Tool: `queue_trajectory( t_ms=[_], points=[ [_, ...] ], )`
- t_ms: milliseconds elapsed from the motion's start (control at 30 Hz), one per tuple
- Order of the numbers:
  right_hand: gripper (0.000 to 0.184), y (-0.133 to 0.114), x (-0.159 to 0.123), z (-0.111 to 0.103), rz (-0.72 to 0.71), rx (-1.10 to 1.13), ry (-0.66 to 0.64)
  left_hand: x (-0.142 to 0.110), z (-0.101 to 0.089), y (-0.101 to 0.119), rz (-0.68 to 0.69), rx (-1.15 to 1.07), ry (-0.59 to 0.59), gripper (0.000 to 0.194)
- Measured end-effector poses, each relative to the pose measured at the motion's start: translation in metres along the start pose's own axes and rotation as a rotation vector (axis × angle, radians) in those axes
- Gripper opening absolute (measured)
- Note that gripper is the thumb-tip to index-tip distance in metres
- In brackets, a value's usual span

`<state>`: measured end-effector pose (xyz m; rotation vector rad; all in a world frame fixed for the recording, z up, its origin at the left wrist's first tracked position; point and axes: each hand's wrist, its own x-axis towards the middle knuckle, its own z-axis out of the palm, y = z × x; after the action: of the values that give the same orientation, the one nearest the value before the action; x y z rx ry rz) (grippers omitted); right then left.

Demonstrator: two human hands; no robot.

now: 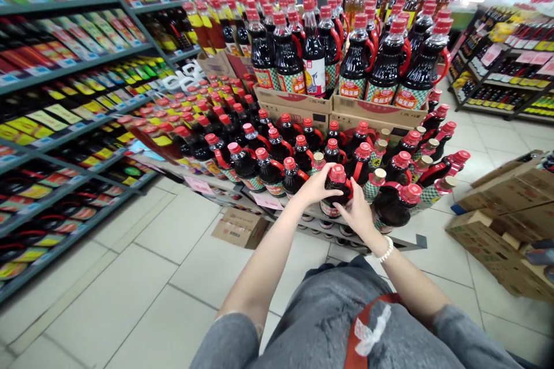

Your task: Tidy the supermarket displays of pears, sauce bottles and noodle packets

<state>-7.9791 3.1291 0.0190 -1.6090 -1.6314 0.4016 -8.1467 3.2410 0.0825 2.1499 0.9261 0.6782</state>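
My left hand (318,189) curves round the left side of a dark soy sauce bottle (330,209) with a red cap, at the front edge of the display. On its right side my right hand (359,213) grips the same bottle, close to its red handle. The bottle stands upright among others like it; part of its body is hidden by my fingers. To the left stand several red-capped bottles (272,176) with red handles. A bottle with a pale gold cap (374,184) is just right of my hands.
Behind, open cartons (294,98) hold taller soy sauce bottles. Packed shelves (64,63) line the left. A cardboard box (239,228) lies on the floor under the display's front edge, and more cartons (497,242) stand at the right.
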Motion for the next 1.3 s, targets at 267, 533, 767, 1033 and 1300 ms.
queue_trajectory(
  t_ms=[267, 533, 767, 1033, 1300],
  points=[
    [0.085, -0.009, 0.021, 0.012, 0.034, -0.195, 0.108, 0.017, -0.08, 0.011, 0.033, 0.491, -0.064, 0.054],
    [0.055, -0.011, 0.021, -0.001, 0.052, -0.221, 0.172, 0.06, -0.066, -0.009, -0.001, 0.64, -0.302, 0.048],
    [0.049, -0.023, 0.022, -0.003, 0.108, -0.33, 0.185, 0.057, -0.061, -0.006, -0.014, 0.703, -0.266, 0.045],
    [0.047, -0.025, 0.03, -0.019, 0.211, -0.316, 0.1, 0.046, -0.047, 0.004, -0.107, 0.741, -0.206, 0.043],
    [0.047, -0.022, 0.021, -0.018, 0.155, -0.371, 0.024, 0.031, -0.045, 0.005, -0.145, 0.701, -0.171, 0.051]
  ],
)
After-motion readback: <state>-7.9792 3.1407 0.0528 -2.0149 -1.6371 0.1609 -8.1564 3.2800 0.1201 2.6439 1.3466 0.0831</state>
